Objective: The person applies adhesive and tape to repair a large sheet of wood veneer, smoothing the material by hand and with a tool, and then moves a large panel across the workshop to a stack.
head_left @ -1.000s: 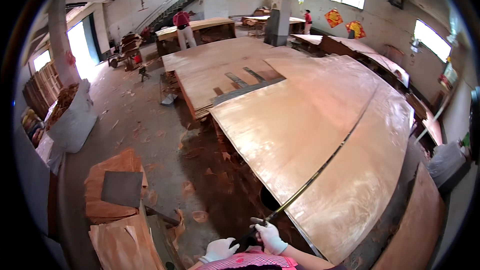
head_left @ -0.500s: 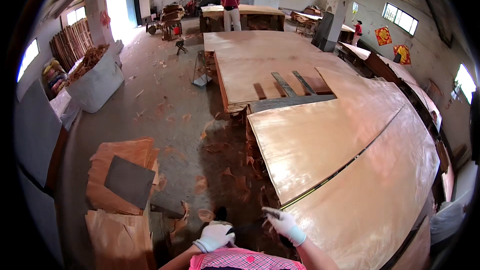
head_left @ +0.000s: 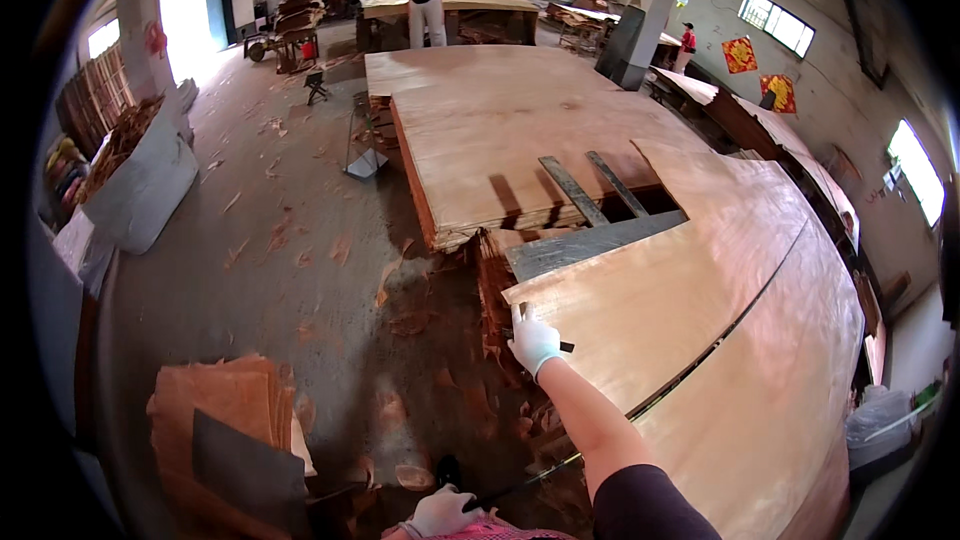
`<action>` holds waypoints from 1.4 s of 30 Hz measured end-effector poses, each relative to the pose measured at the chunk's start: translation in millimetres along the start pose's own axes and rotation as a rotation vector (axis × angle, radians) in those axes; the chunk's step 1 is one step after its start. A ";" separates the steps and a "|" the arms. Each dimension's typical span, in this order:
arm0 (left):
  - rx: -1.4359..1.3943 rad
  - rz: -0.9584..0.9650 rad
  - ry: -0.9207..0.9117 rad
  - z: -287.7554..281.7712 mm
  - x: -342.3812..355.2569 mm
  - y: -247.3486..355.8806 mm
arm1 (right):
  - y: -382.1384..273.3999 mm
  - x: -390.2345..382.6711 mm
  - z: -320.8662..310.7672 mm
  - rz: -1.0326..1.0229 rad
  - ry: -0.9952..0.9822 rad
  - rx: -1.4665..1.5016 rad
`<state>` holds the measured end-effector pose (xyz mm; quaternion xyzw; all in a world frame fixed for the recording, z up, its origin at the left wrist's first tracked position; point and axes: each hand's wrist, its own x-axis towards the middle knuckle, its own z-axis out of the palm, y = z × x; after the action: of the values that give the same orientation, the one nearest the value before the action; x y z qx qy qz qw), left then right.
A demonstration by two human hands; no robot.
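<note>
My left hand [head_left: 440,515], in a white glove, is low in the view and closed round the dark end of a long thin rod [head_left: 724,337]. The rod runs up and right across a broad tan wood veneer sheet [head_left: 640,340], passing behind my right forearm. My right hand [head_left: 536,343], also gloved, is at the sheet's near left edge with its fingers curled. A small dark flat piece sticks out beside its palm; I cannot tell what kind of thing it is. Beyond lie dark flat metal-like strips [head_left: 573,191] and a wide dark plate [head_left: 590,245].
A large stack of veneer sheets [head_left: 520,130] stands ahead. Brown sheets [head_left: 215,390] with a grey board lie on the floor at left, among scraps. A white sack [head_left: 150,180] of scraps stands at far left. A co-worker [head_left: 424,0] stands at a far table.
My right hand has moved from beside the rod, forward and left to the sheet's edge. My left hand stays low with the rod. The view has shifted.
</note>
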<state>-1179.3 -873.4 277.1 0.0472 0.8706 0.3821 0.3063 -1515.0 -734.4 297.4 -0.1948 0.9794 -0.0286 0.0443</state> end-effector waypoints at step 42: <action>-0.598 -0.005 -0.802 106.5 51.5 134.5 | 44.0 -520.1 19.8 0.922 0.267 1.458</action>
<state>-1180.8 -694.6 289.4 0.0983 0.5368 0.5659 0.6180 -1051.2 -494.8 313.9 0.3027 0.6954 -0.6499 0.0499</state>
